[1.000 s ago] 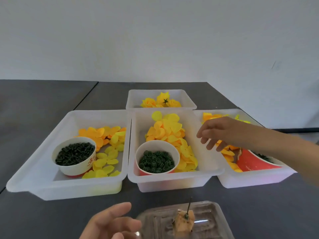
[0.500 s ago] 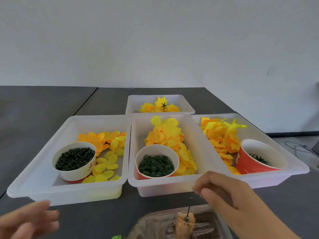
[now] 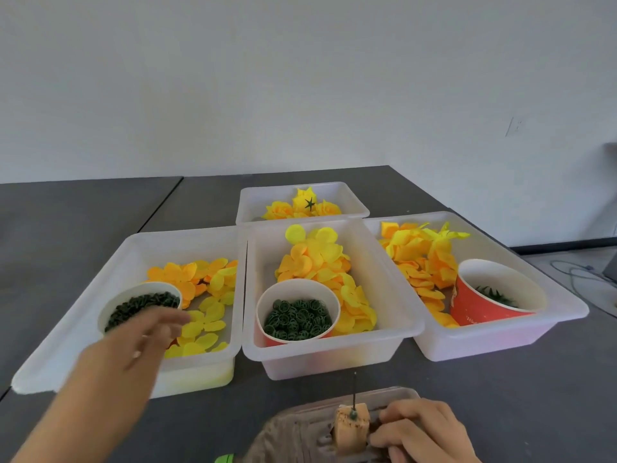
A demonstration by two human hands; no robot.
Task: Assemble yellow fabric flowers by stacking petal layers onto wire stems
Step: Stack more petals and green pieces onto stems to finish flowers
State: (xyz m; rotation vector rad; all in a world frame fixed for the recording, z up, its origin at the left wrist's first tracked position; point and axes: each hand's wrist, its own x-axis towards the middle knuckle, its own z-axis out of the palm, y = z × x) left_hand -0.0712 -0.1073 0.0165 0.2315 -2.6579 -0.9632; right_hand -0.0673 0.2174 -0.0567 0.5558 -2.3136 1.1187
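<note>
A thin green wire stem [image 3: 354, 392] stands upright in a tan foam block [image 3: 350, 432] at the bottom centre. My right hand [image 3: 424, 432] sits at the block's right side, its curled fingers against it. My left hand [image 3: 140, 342], blurred, reaches over the left tray [image 3: 66, 332], fingers stretched out above a white cup of dark green pieces [image 3: 140, 304]. Yellow petals [image 3: 207, 325] lie beside that cup. The middle tray [image 3: 394, 295] holds round yellow petals [image 3: 317, 259] and a cup of green rings [image 3: 297, 317].
The right tray [image 3: 534, 272] holds orange-yellow petals [image 3: 417, 252] and a tilted red cup [image 3: 480, 309] with green star pieces. A back tray [image 3: 347, 195] holds finished yellow flowers [image 3: 300, 208]. The foam block sits on a brownish plastic tray [image 3: 293, 432]. All stand on a dark grey table.
My left hand has swung from the bottom left up over the left tray's cup. My right hand has dropped from above the stem to the block's right side.
</note>
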